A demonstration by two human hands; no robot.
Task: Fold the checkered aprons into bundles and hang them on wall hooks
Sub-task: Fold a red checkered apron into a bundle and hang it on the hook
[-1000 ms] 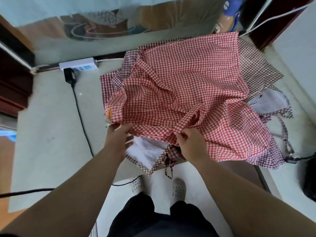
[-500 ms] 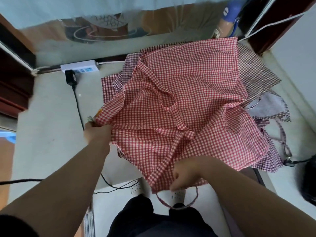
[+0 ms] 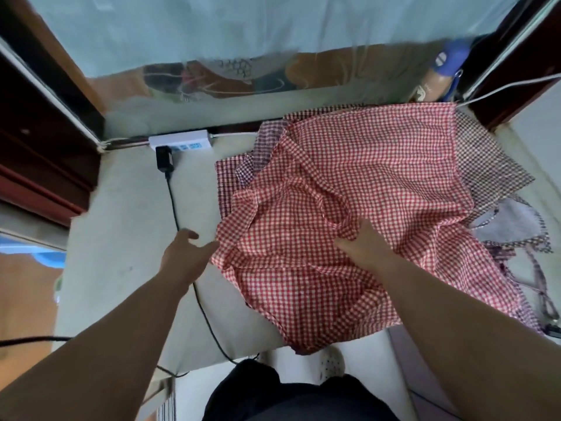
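Two hands are at the red checkered apron (image 3: pixel 349 177), which covers the table's (image 3: pixel 121 238) right half and hangs over its near edge. The right hand (image 3: pixel 364 244) pinches a fold in it. The left hand (image 3: pixel 185 256), fingers spread, is just beside its left edge. Darker checkered aprons (image 3: pixel 485 165) lie underneath. The left half is open surface, crossed by a black cable (image 3: pixel 174 208) from the power strip (image 3: pixel 182 140) at the far edge.

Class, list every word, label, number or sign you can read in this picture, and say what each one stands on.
No text is legible.
Power strip: blue markings on its face, too blurred to read.
Blue object at the far right: a white mark, too blurred to read.
Red checkered apron: no print or label visible.
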